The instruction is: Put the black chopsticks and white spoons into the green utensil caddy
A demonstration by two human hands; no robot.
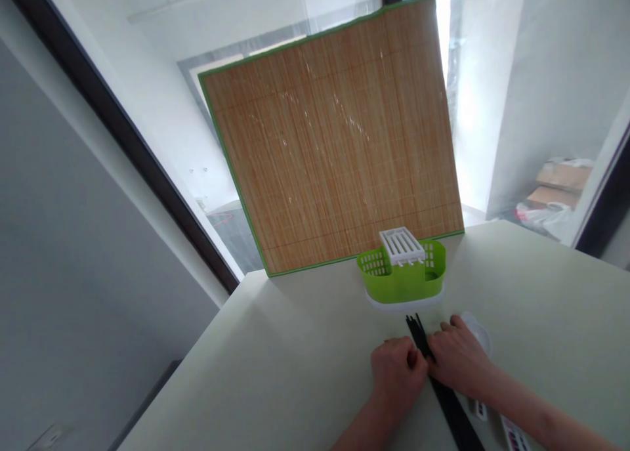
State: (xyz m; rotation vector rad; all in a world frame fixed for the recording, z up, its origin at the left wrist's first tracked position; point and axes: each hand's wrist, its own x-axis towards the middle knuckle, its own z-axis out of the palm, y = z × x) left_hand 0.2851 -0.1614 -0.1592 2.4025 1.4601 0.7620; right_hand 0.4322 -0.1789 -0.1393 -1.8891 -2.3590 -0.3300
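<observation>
A bundle of long black chopsticks [451,411] runs between my hands, its thin tips spread a little at the far end. My left hand [398,365] is closed in a fist at the bundle's left side, thumb and forefinger against the sticks. From the right, my right hand [457,356] curls its fingers over the same bundle. Just beyond the tips stands a green utensil holder [403,283] with a white slatted rack [401,244] on top and a white base. Part of a white, rounded item [477,333] shows behind my right hand, which mostly hides it.
Small white items with dark markings [514,434] lie under my right forearm. A bamboo mat [335,142] with green edging leans upright against the glass behind the white table [275,359]. Cardboard boxes [561,178] lie beyond the glass.
</observation>
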